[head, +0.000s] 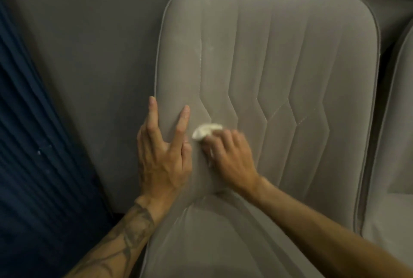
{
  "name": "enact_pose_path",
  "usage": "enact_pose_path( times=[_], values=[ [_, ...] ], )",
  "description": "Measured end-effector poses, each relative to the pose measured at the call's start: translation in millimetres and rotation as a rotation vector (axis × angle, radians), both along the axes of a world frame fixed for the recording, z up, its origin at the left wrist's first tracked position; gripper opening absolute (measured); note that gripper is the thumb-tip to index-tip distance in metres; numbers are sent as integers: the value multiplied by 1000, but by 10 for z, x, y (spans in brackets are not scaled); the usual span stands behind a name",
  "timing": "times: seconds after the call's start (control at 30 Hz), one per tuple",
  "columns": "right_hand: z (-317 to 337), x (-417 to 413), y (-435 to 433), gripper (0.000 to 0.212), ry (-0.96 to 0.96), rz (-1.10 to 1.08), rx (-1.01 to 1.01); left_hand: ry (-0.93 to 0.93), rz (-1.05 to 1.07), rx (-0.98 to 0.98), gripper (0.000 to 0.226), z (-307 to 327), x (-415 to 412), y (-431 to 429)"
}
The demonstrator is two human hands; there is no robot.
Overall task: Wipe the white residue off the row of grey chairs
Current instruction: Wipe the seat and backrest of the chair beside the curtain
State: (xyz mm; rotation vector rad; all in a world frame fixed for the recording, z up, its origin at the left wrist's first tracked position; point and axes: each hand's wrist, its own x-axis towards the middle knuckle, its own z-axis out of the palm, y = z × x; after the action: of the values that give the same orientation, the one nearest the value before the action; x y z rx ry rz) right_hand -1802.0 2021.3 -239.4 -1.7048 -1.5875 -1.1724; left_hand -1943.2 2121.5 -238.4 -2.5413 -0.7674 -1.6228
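A grey upholstered chair [279, 58] with stitched zigzag seams fills the middle of the head view. Faint white residue [202, 54] speckles the left seam of its backrest. My left hand [163, 154] lies flat on the lower left of the backrest, fingers straight and spread. Just to its right, my right hand [228, 157] grips a small crumpled white cloth [205, 131] and presses it against the fabric; this hand is motion-blurred. The chair's seat cushion [212, 239] shows below my forearms.
A second grey chair [400, 165] stands close on the right, partly cut off. A grey wall panel [93, 65] runs behind on the left. Dark blue pleated fabric [33, 143] hangs at the far left.
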Motion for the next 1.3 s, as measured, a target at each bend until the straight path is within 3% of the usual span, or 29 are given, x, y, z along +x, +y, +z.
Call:
enact_pose_path(
  times=[0.07, 0.13, 0.27, 0.33, 0.4, 0.53, 0.7, 0.77, 0.9, 1.1, 1.3],
  values=[
    [-2, 18, -106, 21, -64, 61, -152, 1, 3, -12, 60, 17, -8, -11],
    [323, 171, -111, 23, -128, 42, -182, 3, -4, -23, 63, 22, -13, -6],
    [1562, 434, 225, 27, -24, -115, 217, 8, 1, -21, 68, 26, -13, -18],
    [1911, 338, 439, 26, 70, -122, 299, 1, -5, -15, 67, 29, -14, -14],
    [1820, 124, 534, 25, 65, -75, 242, 1, -10, -19, 67, 17, -22, -12],
    [1607, -4, 310, 29, -89, 54, -81, 9, -8, -41, 69, 11, -21, -35],
    [2533, 251, 666, 35, 49, -169, 158, 7, -25, -42, 66, 26, -5, -20],
    [2474, 86, 764, 37, 18, -156, 127, 4, -18, -40, 67, 10, -9, -3],
    [2126, -106, 592, 38, -237, 33, -230, 7, -17, -42, 69, -14, -11, -2],
    [2661, 180, 804, 38, 2, -182, 67, 8, -6, -39, 67, -7, 3, 6],
    [2025, -390, 688, 38, -360, 150, -335, -29, -7, -39, 51, -35, 3, 10]
  ],
)
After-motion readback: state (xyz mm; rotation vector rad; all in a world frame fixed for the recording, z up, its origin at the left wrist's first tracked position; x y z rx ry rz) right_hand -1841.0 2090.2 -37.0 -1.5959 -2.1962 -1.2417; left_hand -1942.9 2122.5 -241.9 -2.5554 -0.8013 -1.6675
